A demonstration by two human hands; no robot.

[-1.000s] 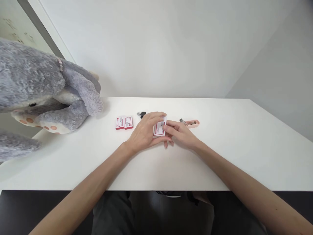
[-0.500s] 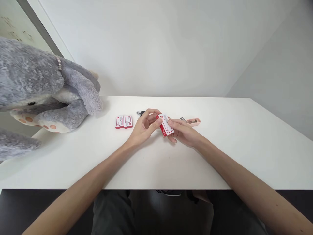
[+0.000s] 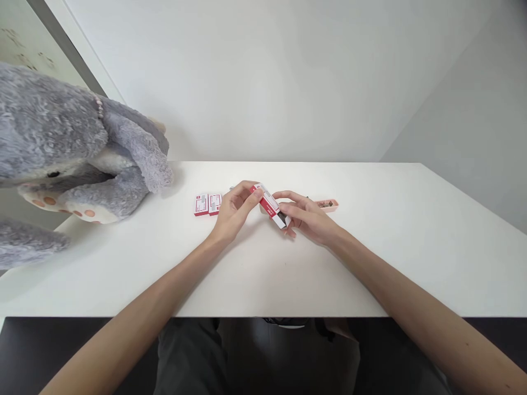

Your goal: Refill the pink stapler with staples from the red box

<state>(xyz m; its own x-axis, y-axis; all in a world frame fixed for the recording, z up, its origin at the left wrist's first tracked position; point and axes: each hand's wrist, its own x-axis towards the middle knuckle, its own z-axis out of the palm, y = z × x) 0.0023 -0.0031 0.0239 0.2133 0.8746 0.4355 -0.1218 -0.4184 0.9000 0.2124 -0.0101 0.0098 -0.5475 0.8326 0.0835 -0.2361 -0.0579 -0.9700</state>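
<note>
"Where did you see the small box (image 3: 267, 202)?"
"Tilted over the white table (image 3: 255, 291). The left hand (image 3: 234, 213) gripped its upper end; the right hand (image 3: 309, 218) held the opened lower end between thumb and fingers."
"And around them?"
"Two similar boxes (image 3: 201, 204) lay side by side leftward, a pink tray (image 3: 331, 208) rightward."

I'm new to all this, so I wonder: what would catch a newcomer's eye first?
The big grey plush toy, filling the left side. Then, mid-view, the red-and-white box in the left hand, its open end by the right hand.
</note>
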